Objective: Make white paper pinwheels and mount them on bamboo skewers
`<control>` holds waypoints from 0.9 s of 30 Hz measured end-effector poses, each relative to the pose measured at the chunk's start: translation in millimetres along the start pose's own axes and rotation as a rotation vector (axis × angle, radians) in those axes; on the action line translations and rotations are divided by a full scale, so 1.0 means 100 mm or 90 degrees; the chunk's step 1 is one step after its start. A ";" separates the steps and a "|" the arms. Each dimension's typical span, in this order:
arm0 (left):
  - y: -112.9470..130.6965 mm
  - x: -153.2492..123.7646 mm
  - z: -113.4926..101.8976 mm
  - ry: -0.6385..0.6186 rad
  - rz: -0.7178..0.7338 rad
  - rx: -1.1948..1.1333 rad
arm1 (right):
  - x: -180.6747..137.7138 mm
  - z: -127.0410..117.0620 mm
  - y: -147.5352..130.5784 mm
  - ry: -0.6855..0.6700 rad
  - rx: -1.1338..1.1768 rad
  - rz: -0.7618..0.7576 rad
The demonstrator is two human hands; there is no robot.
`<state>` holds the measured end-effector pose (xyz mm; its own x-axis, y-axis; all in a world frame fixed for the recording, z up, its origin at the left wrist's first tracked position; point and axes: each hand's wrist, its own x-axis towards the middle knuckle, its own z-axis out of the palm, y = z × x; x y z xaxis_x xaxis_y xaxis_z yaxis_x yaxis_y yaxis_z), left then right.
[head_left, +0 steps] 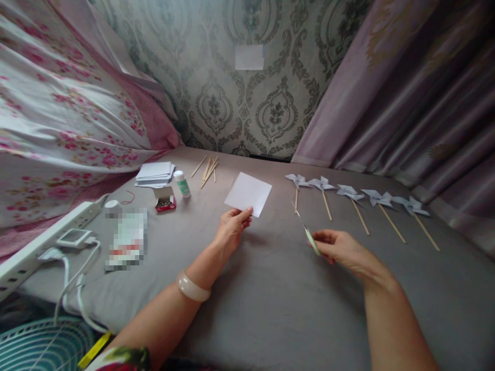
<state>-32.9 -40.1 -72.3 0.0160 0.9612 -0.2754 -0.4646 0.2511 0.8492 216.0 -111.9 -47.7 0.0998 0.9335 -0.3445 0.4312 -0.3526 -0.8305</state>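
1. pinches the near edge of a white square sheet (249, 195) in the left hand (234, 225), with the thumb laid on top and the fingers curled in beneath.
2. holds the sheet over the gray surface (251, 309), between the loose wooden sticks (209, 170) and the row of pinwheels (349, 192).
3. grips a pair of scissors (311, 241) in the right hand (335, 245), with the fingers closed about the pale green handles; too hidden to say which fingers pass through the loops.
4. points the blades away and leftward, toward the stick of the leftmost pinwheel; too small to say whether parted.
5. holds both hands well apart, with the scissors clear of the sheet.
6. has, lying at right, five white pinwheels on thin sticks, side by side.
7. has, beyond the left hand and to its left, an upright glue tube (182, 184), an open red box (165, 203) of small pieces just beside, and a stack of white paper (154, 173) behind.
8. wears a pale bangle (193, 288) on the left forearm.
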 end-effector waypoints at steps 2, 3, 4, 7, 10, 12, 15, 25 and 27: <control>0.00 0.00 0.00 0.000 0.005 0.003 | 0.02 0.13 -0.10 0.002 0.124 -0.016; 0.00 0.01 -0.01 0.000 0.009 0.005 | 0.03 0.20 -0.13 -0.003 0.181 -0.022; -0.01 0.01 -0.01 0.000 0.013 0.007 | 0.04 0.28 -0.16 -0.010 0.234 -0.026; -0.01 0.02 -0.04 0.000 0.028 0.020 | 0.06 0.53 -0.20 -0.062 0.341 -0.023; 0.00 0.02 -0.05 -0.002 0.039 0.024 | 0.04 0.76 -0.21 -0.121 0.363 -0.015; 0.03 0.01 -0.04 -0.001 0.041 0.011 | 0.01 0.87 -0.22 -0.137 0.343 -0.021; 0.09 -0.02 -0.02 0.008 0.040 -0.006 | -0.05 0.96 -0.23 -0.169 0.285 -0.057; 0.17 -0.14 0.03 0.010 0.022 -0.019 | -0.15 1.04 -0.20 -0.206 0.074 -0.149; 0.17 -0.16 0.04 0.008 0.016 -0.012 | -0.15 1.05 -0.20 -0.201 0.065 -0.149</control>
<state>-37.6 -50.6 -51.9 -0.0072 0.9654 -0.2608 -0.4814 0.2252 0.8471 112.1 -125.4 -71.7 -0.2776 0.9290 -0.2448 0.3162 -0.1522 -0.9364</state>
